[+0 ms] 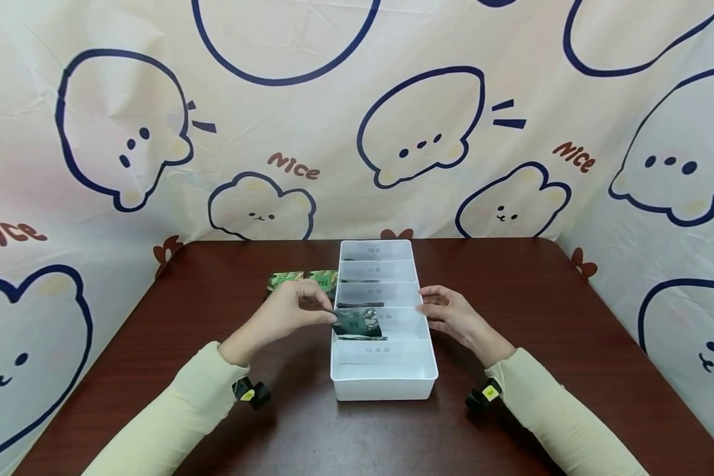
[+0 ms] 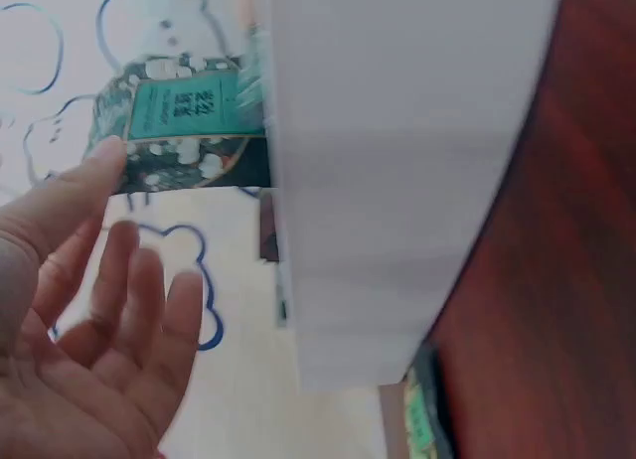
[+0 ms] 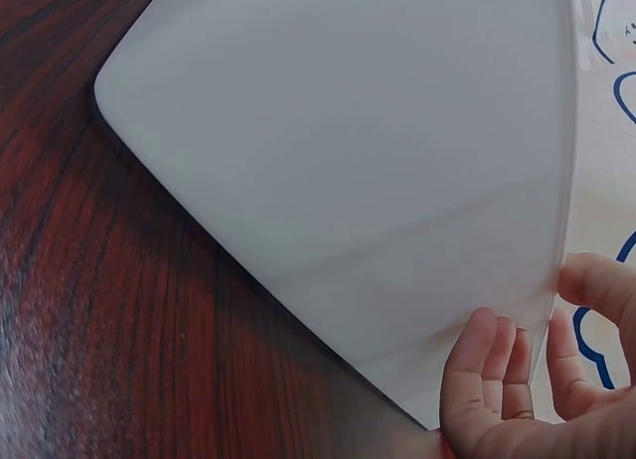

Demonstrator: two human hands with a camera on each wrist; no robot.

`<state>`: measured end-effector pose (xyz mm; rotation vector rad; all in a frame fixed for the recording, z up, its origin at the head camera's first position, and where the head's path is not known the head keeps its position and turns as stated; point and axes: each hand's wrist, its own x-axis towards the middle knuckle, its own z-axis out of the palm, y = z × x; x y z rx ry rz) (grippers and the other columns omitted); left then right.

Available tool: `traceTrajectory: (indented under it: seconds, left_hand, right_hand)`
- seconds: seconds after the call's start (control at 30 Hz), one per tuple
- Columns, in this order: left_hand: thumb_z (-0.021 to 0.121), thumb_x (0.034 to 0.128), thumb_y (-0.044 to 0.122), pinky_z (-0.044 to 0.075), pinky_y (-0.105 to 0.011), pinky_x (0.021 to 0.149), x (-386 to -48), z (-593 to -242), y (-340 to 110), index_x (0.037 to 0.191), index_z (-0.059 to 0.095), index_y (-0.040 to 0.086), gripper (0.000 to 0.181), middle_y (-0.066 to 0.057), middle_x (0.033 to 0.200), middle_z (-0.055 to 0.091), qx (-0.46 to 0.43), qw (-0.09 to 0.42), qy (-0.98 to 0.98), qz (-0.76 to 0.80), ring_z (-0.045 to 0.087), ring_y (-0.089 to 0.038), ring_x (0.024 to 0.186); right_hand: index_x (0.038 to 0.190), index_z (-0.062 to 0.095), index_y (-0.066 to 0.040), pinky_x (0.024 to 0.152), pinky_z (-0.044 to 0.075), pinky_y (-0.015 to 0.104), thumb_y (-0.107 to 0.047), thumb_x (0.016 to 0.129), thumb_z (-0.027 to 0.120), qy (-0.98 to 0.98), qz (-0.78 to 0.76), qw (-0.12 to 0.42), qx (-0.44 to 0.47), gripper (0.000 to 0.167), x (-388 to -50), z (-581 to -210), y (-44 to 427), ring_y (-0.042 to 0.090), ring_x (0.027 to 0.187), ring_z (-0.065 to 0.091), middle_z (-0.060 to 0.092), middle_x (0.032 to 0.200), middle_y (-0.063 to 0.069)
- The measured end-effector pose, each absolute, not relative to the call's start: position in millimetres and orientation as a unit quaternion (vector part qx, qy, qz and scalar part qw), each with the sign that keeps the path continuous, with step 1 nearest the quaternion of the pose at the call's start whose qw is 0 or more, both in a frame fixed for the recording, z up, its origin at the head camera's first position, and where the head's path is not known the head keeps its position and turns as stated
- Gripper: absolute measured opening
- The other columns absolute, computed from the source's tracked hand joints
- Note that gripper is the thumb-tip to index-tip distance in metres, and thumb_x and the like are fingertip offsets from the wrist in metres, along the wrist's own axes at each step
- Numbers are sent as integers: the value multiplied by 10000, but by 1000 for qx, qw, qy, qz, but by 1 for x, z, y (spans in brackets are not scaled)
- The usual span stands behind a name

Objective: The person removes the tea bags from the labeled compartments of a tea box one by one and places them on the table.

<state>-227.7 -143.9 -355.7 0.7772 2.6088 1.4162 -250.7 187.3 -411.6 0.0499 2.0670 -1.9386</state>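
My left hand (image 1: 297, 306) pinches a dark green tea sachet (image 1: 359, 324) by its left edge, between thumb and index finger. In the left wrist view the sachet (image 2: 189, 121) shows white flowers and a teal label, its far end behind the wall of the white divided box (image 2: 397, 181). The head view has it over the box's fourth compartment from the back, just above another sachet's edge. At the box's right side (image 1: 430, 350), my right hand (image 1: 458, 317) rests its fingertips; the right wrist view shows them at the rim and outer wall, loosely bent.
Green tea sachets (image 1: 323, 279) lie on the brown table (image 1: 214, 291) left of the box, partly behind the left hand. Printed labels (image 1: 377, 350) mark the box's compartments; several hold sachets. A cartoon-printed cloth (image 1: 333, 132) hangs behind the table and at both sides.
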Motion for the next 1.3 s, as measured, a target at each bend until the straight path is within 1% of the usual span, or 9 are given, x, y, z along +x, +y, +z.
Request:
traceTrajectory:
  seconds: [0.03,0.13,0.23,0.3,0.5,0.63,0.73,1.0,1.3]
  left_hand:
    - [801,802,209,521,-365,825,-229,-354,-145,849,714,167,108,10,901,671,259,33,841,474,606,-177,902]
    - [761,844,169,533,-368,825,-234,-348,-147,891,686,107,108,-37,943,687,267,36,812,517,636,-194,901]
    - [719,880,145,555,-334,771,-237,-343,-149,931,656,75,107,-51,953,680,262,36,790,553,643,-184,862]
    - [699,895,130,563,-314,732,-240,-341,-152,954,629,65,112,-40,921,671,255,30,776,576,633,-163,816]
    - [679,911,130,582,-303,658,-253,-336,-159,952,598,132,90,75,824,678,214,-9,739,639,616,-70,747]
    - [690,903,135,569,-265,618,-260,-329,-166,935,625,170,80,101,770,674,173,-30,715,677,598,-55,702]
    - [716,883,142,563,-240,590,-265,-322,-173,913,648,161,77,93,759,681,136,-38,701,699,600,-53,678]
    - [789,814,179,550,-214,569,-292,-313,-207,875,689,159,119,107,831,716,50,-74,692,717,642,-40,711]
    - [804,787,288,546,-179,603,-316,-321,-254,978,713,167,244,158,791,702,-42,-96,724,682,647,-31,709]
  right_hand:
    - [1314,453,7,814,551,318,-76,906,662,718,-678,154,19,466,-251,-412,187,143,910,591,517,1101,72]
    - [1323,445,12,811,550,317,-70,905,663,714,-682,155,20,479,-251,-412,188,137,913,586,507,1112,74]
    - [1327,444,14,808,547,316,-70,905,665,712,-684,154,20,483,-252,-412,188,135,920,578,500,1117,74]
    - [1327,444,14,809,547,315,-76,906,665,714,-683,153,17,484,-252,-413,189,135,925,578,502,1118,75]
    - [1319,449,4,807,549,315,-80,905,666,713,-684,153,18,475,-253,-413,189,140,925,591,513,1111,68]
    - [1318,458,2,815,551,317,-84,906,668,720,-677,150,22,470,-252,-413,188,145,925,583,508,1095,65]
    - [1320,459,2,817,553,320,-78,907,665,721,-676,150,23,469,-252,-413,188,151,925,587,510,1096,71]
    - [1323,450,4,798,550,310,-70,907,661,713,-684,153,21,472,-252,-413,188,147,917,587,504,1144,99]
    - [1318,448,9,787,547,303,-72,906,661,715,-682,152,17,470,-253,-414,188,144,915,595,513,1146,105]
